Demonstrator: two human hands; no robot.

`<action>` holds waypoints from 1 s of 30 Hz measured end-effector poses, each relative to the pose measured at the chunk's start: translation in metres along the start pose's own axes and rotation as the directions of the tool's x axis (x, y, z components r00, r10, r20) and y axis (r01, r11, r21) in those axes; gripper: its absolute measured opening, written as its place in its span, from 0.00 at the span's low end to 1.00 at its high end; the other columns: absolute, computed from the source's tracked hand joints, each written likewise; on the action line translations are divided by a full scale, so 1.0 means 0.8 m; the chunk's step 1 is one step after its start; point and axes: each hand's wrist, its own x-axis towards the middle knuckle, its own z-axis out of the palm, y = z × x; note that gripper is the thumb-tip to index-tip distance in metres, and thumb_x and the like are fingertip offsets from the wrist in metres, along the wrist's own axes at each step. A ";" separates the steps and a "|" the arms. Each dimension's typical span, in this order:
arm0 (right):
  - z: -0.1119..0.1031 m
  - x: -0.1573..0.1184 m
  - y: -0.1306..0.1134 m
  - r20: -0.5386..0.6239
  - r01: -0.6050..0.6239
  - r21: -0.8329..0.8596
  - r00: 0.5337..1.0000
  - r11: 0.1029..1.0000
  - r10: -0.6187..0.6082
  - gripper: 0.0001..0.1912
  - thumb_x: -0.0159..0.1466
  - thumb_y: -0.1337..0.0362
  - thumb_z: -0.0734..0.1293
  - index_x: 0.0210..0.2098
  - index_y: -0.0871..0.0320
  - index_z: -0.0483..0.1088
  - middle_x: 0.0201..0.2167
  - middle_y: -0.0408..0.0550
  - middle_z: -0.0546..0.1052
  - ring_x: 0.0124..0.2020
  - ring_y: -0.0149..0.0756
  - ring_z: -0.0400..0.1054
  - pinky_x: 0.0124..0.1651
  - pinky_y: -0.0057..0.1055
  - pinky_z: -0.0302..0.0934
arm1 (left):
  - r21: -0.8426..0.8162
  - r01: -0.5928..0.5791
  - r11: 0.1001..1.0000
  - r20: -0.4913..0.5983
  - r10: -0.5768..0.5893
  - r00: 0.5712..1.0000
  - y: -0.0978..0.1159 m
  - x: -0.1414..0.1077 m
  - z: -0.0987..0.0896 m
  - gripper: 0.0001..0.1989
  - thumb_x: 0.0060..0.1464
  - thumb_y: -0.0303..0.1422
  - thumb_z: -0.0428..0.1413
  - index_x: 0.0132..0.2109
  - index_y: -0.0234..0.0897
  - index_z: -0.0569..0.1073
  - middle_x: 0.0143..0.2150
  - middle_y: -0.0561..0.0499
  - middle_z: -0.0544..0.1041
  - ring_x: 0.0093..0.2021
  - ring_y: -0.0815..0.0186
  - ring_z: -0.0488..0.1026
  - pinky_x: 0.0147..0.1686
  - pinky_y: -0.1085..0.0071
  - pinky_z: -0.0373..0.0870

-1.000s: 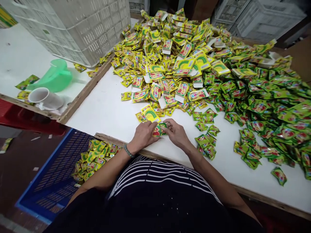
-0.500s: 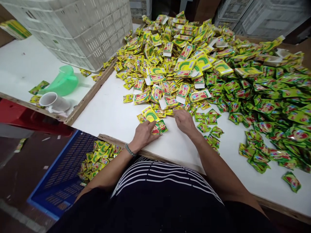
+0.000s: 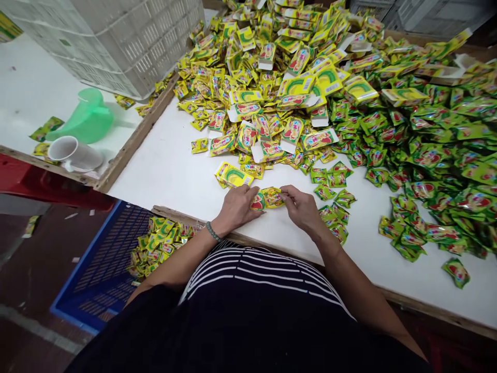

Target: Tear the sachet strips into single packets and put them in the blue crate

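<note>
My left hand (image 3: 237,208), with a beaded bracelet at the wrist, is closed on a small green and red packet (image 3: 258,200) near the table's front edge. My right hand (image 3: 302,208) pinches the right end of a yellow packet (image 3: 273,197), which lies against the green one. Just beyond my left hand is a yellow box (image 3: 234,175) with a banana-like print, lying on the white table (image 3: 186,181). Behind my hands spreads a large pile of yellow packets and small boxes (image 3: 267,147). Green packets (image 3: 427,155) are heaped on the right.
A white crate (image 3: 116,46), a green scoop (image 3: 87,119) and a white mug (image 3: 75,154) stand on the left table. A wooden strip (image 3: 135,140) divides the surfaces. Below the front edge, a blue crate (image 3: 93,264) holds yellow packets.
My right hand has come nearer the front edge, now with a yellow packet at its fingertips. The yellow box beside my left hand now lies farther left. The view has shifted slightly.
</note>
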 end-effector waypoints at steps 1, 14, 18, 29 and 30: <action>-0.001 -0.001 -0.002 0.016 0.001 0.003 1.000 1.000 -0.001 0.11 0.65 0.58 0.62 0.41 0.55 0.72 0.31 0.47 0.77 0.30 0.37 0.68 0.34 0.33 0.61 | -0.005 -0.006 1.000 0.010 0.006 1.000 0.003 0.000 -0.001 0.28 0.53 0.46 0.60 0.55 0.35 0.71 0.44 0.43 0.74 0.44 0.55 0.72 0.43 0.64 0.65; 0.006 0.003 -0.005 -0.162 -0.133 0.149 0.974 0.980 0.157 0.17 0.56 0.48 0.70 0.31 0.56 0.72 0.24 0.43 0.75 0.26 0.34 0.66 0.30 0.32 0.61 | -0.407 0.060 0.911 0.029 -0.052 0.998 0.012 0.008 0.007 0.32 0.49 0.48 0.63 0.56 0.34 0.72 0.47 0.42 0.77 0.46 0.54 0.73 0.46 0.63 0.68; 0.006 0.001 -0.010 -0.185 -0.123 0.169 0.971 0.978 0.154 0.18 0.55 0.47 0.70 0.29 0.56 0.72 0.24 0.43 0.74 0.23 0.33 0.64 0.29 0.32 0.60 | -0.749 0.161 0.642 0.101 -0.129 0.987 0.004 0.006 0.021 0.27 0.45 0.44 0.65 0.50 0.34 0.76 0.43 0.47 0.80 0.41 0.60 0.74 0.42 0.68 0.69; 0.013 -0.012 -0.018 -0.075 -0.101 0.147 0.991 0.984 0.113 0.18 0.57 0.47 0.69 0.25 0.55 0.70 0.20 0.42 0.71 0.22 0.33 0.61 0.27 0.32 0.57 | -0.960 0.259 0.105 0.231 -0.224 0.947 0.023 0.004 0.047 0.26 0.30 0.36 0.72 0.34 0.33 0.68 0.30 0.57 0.72 0.29 0.73 0.67 0.30 0.75 0.63; 0.013 -0.013 -0.018 -0.063 -0.111 0.162 0.990 0.981 0.122 0.18 0.57 0.46 0.69 0.25 0.55 0.70 0.21 0.42 0.71 0.23 0.33 0.62 0.27 0.32 0.57 | -0.962 0.266 0.057 0.248 -0.218 0.944 0.023 0.003 0.048 0.26 0.30 0.36 0.72 0.35 0.33 0.68 0.30 0.57 0.73 0.29 0.73 0.68 0.31 0.75 0.64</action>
